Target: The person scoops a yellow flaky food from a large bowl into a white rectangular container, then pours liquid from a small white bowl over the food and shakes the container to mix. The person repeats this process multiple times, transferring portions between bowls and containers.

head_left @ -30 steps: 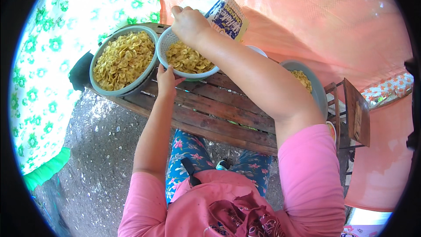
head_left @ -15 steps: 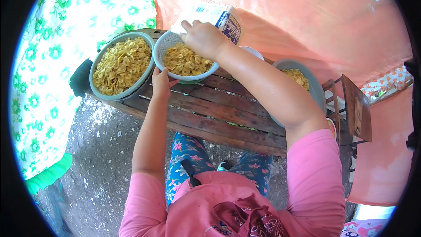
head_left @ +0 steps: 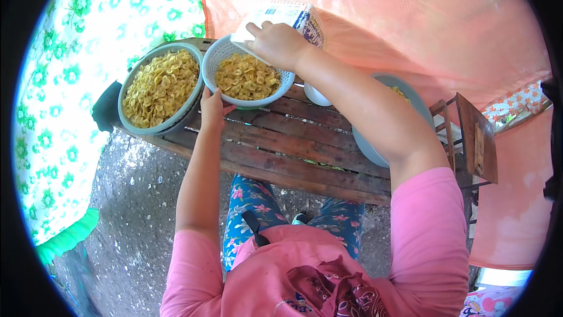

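A light grey-blue perforated basket (head_left: 214,54) holds a layer of yellow chip-like flakes (head_left: 249,79) and leans slightly toward me on a slatted wooden bench (head_left: 293,141). My left hand (head_left: 213,107) grips its near-left rim, thumb on top and fingers underneath. Over the basket's far right side, my right hand (head_left: 278,42) is closed on a white box-shaped pack (head_left: 287,13) with a blue printed side. The pack is tilted, and its lower end and part of my grip are hidden. Left of the basket stands a grey-blue basin (head_left: 130,124) heaped with the same flakes (head_left: 161,85).
A white bowl (head_left: 317,95) sits right of the basket, partly behind my right forearm. Farther right is a large grey basin (head_left: 370,148) with some flakes, mostly covered by my arm. A small wooden chair (head_left: 476,141) stands beyond. An orange sheet (head_left: 404,18) hangs behind the bench.
The pack and my right hand have shifted slightly, and more of the white bowl shows below my forearm. My right forearm now covers more of the large basin's flakes. My left hand still grips the basket.
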Available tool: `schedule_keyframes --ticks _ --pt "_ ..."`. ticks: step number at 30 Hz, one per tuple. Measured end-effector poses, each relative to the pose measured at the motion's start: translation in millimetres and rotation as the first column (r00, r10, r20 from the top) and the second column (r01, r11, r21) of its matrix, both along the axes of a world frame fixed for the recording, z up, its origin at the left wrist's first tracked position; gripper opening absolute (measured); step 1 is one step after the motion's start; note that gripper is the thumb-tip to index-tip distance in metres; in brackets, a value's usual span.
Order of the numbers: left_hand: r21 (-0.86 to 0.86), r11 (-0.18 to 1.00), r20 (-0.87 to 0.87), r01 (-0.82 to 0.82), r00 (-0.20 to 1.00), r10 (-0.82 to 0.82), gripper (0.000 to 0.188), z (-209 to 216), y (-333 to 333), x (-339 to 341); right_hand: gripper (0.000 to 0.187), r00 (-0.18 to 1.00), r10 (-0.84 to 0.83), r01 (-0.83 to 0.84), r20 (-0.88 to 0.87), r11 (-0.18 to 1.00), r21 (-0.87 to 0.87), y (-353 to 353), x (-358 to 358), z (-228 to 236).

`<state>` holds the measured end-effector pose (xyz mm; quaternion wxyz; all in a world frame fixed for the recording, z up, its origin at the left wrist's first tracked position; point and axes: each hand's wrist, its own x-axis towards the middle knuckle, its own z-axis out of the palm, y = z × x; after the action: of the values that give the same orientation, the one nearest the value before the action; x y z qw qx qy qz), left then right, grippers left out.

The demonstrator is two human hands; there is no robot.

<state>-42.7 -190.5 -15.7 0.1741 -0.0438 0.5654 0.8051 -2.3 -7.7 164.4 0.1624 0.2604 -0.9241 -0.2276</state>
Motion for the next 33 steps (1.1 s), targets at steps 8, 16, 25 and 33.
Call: schedule_keyframes --ticks 8,16,25,33 --pt "0.066 0.998 0.025 0.023 0.999 -0.025 0.037 -4.8 -5.8 -0.6 0.035 0.926 -0.354 0.259 -0.131 0.848 -0.462 41.4 21.4 5.4" --pt "0.068 0.984 0.095 0.162 0.981 -0.168 0.054 22.2 -1.1 84.4 0.051 0.742 -0.67 0.24 0.032 0.222 -0.945 82.8 124.3 -37.2" --pt "-0.149 0.816 -0.007 0.558 0.825 -0.565 0.051 25.9 13.3 144.4 0.053 0.707 -0.595 0.264 0.382 -0.278 -0.923 51.6 234.5 -134.3" --pt "-0.334 0.777 -0.03 0.534 0.817 -0.575 0.053 -3.7 45.7 131.3 0.037 0.729 -0.616 0.382 0.299 0.004 -0.924 106.5 267.0 -134.1"
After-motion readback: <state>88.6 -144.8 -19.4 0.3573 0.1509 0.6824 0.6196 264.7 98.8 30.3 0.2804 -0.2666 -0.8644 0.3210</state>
